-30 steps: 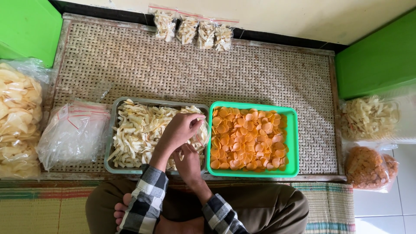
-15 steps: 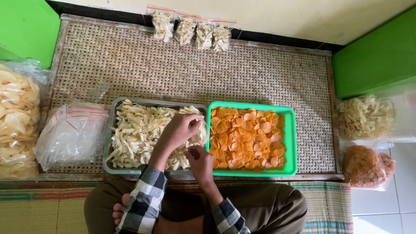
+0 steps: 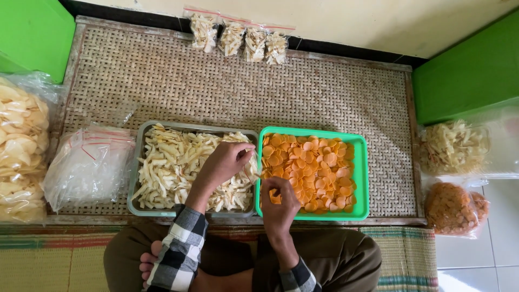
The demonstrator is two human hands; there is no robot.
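Observation:
My left hand (image 3: 226,162) reaches over the right end of a grey metal tray (image 3: 136,162) full of pale chip strips (image 3: 173,167). It pinches the top of a small clear bag (image 3: 252,171) that hangs by the tray's right edge. My right hand (image 3: 279,203) hovers over the near left corner of a green plastic tray (image 3: 361,178) of round orange chips (image 3: 316,165). Its fingers are curled on a few orange chips. Both sleeves are black and white check.
Both trays sit on a woven mat (image 3: 216,81). Several filled small bags (image 3: 240,40) line the far edge. A stack of empty clear bags (image 3: 89,165) and a big sack of pale crackers (image 3: 19,151) lie to the left. Bags of chips (image 3: 451,146) lie to the right, between green boxes (image 3: 470,70).
My right hand has moved right, from beneath my left hand at the grey tray to the near corner of the green tray. My left hand has stayed put.

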